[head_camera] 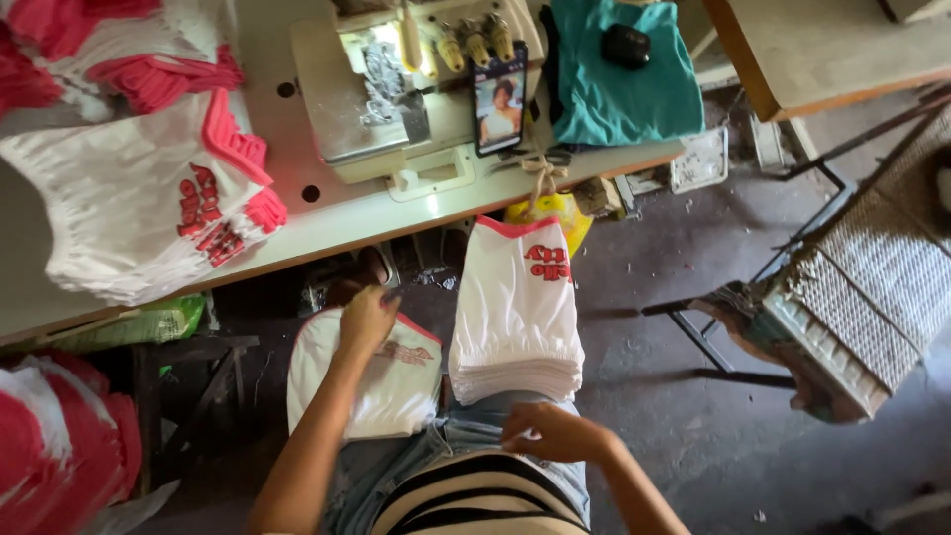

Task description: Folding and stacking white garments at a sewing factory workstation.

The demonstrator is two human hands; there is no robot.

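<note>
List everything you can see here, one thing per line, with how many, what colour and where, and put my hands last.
Sewing machine: one, cream, on the table top centre.
Phone: one, dark, screen lit, propped against the machine.
Table: one, pale top, across the upper left.
Garment stack on table: one, white with red trim, left.
Teal cloth: one, on the table right of the phone, a black object on it.
Stack on lap: one, white with red trim, centre.
Lap piece: one, white, beside that stack.
Woven chair: one, grey, right.
Left hand: on the lap piece.
Right hand: at the near end of the stack on lap.
</note>
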